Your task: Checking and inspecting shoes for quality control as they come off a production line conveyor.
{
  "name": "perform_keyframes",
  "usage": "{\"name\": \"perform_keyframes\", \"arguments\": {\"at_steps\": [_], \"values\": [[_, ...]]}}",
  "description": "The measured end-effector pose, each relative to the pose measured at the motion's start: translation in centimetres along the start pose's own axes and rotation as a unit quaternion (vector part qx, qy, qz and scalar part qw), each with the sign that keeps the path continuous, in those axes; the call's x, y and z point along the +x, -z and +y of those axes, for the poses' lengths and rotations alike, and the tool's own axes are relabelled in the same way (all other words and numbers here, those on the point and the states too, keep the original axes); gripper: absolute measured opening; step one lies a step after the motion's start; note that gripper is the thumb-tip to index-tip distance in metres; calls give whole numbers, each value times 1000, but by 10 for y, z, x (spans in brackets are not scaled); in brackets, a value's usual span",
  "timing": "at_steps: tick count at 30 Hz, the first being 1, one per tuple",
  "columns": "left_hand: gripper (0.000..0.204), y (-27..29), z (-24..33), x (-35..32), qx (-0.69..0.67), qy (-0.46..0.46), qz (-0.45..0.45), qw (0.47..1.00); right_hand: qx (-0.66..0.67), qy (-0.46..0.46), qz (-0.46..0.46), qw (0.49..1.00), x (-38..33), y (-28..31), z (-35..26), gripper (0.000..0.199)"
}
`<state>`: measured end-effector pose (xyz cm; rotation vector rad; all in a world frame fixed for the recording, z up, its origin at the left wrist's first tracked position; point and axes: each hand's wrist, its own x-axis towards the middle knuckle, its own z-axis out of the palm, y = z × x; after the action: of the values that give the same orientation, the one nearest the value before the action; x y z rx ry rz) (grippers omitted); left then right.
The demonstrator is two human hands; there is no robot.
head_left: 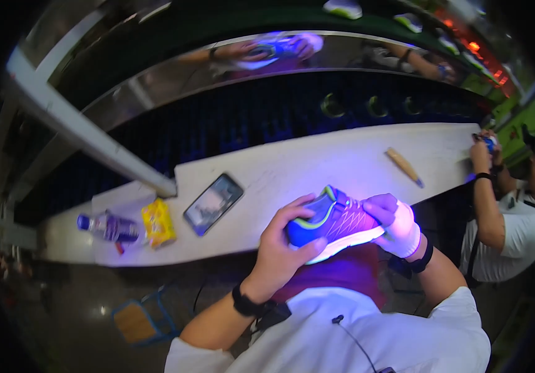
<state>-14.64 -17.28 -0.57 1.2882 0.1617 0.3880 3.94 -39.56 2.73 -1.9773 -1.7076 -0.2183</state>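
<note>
A blue and pink sneaker point(341, 224) with a white sole and a yellow-green collar lining is held over the near edge of the white workbench point(298, 161). My bare left hand point(283, 239) wraps round its heel, thumb along the near side and fingers at the collar. At the toe end, my right hand point(395, 224) in a white glove grips the front, covering the toe from sight. Purple-blue light falls on the sneaker and the glove. Beyond my right hand, a wooden-handled tool point(404, 166) lies on the bench.
On the bench's left lie a phone point(213, 204), a yellow packet point(158, 223) and a bottle point(109, 226). A pale metal post point(93, 130) rises there. Shoes point(343, 9) sit on a green belt beyond. A co-worker point(503, 230) works at right. A stool point(137, 322) stands lower left.
</note>
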Motion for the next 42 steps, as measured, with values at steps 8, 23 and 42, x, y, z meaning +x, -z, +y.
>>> {"name": "perform_keyframes", "arguments": {"at_steps": [8, 23, 42], "values": [[97, -24, 17, 1, -48, -42, 35, 997, -324, 151, 358, 863, 157, 240, 80, 59], [71, -11, -36, 90, 199, -18, 17, 980, -197, -109, 54, 973, 317, 133, 173, 39], [24, 11, -112, 339, -99, 235, 151, 955, -221, -87, 199, 951, 294, 114, 200, 36]]}}
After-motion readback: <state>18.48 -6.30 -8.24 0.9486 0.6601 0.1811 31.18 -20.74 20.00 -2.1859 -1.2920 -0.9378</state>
